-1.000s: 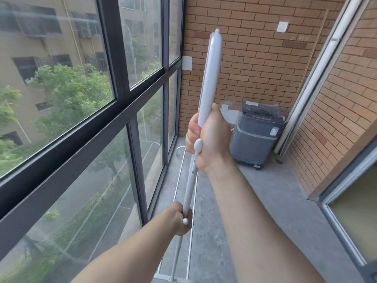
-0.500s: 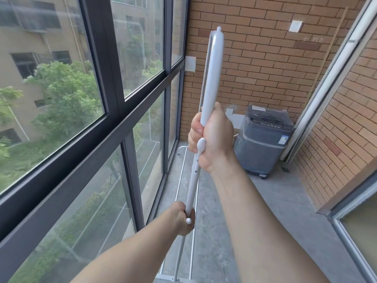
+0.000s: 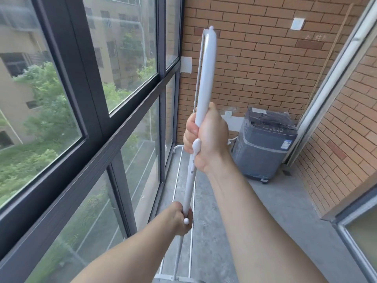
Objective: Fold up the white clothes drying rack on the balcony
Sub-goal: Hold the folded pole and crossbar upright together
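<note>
The white clothes drying rack (image 3: 206, 78) stands nearly upright in front of me, seen edge-on, its tubes pressed close together. My right hand (image 3: 210, 139) is wrapped around the upper tubes at mid-height. My left hand (image 3: 181, 218) grips a lower white tube near its rounded end cap. Below the hands, thin white bars of the rack (image 3: 177, 180) run down toward the floor beside the window. The rack's foot is cut off at the bottom edge.
A dark-framed glass window wall (image 3: 114, 127) runs close along the left. A grey washing machine (image 3: 263, 144) stands at the far brick wall (image 3: 255, 58). More brick and a door frame (image 3: 334, 74) line the right. The concrete floor (image 3: 275, 221) lies between.
The view has shifted slightly left and closer. Both hands keep the same grips; the rack's top has tilted a little and a thin rear bar now shows beside the upper tube.
</note>
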`<move>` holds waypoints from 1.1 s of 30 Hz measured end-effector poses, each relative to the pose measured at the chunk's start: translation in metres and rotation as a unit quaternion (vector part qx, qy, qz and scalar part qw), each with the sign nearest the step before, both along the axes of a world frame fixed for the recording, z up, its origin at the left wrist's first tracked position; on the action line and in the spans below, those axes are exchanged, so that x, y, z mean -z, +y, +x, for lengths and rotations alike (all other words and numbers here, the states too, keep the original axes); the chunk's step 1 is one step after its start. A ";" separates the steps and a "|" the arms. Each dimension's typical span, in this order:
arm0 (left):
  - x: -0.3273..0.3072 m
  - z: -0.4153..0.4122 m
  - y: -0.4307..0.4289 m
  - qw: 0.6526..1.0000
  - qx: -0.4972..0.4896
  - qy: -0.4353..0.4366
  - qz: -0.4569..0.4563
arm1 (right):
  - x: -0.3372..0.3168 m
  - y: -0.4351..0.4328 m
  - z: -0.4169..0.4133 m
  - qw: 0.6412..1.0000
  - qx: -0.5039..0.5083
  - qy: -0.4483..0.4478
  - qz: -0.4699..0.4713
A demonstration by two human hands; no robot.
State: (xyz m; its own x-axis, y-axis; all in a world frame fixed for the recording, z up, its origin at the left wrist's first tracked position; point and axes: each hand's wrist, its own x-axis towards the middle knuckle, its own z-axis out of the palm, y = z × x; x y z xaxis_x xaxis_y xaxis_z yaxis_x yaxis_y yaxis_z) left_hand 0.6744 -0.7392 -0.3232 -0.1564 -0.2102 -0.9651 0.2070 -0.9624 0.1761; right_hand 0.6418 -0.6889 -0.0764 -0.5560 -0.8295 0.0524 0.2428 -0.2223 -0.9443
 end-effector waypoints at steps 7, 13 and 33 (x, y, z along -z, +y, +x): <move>-0.004 -0.023 -0.024 1.000 -0.020 -0.003 -0.013 | -0.004 -0.028 -0.026 1.000 0.000 -0.014 -0.003; -0.006 -0.038 -0.038 1.000 -0.020 -0.002 -0.019 | -0.001 -0.043 -0.042 1.000 -0.001 -0.022 -0.007; -0.023 -0.058 -0.075 0.998 -0.049 0.037 0.001 | 0.000 -0.091 -0.068 1.000 -0.013 0.003 -0.004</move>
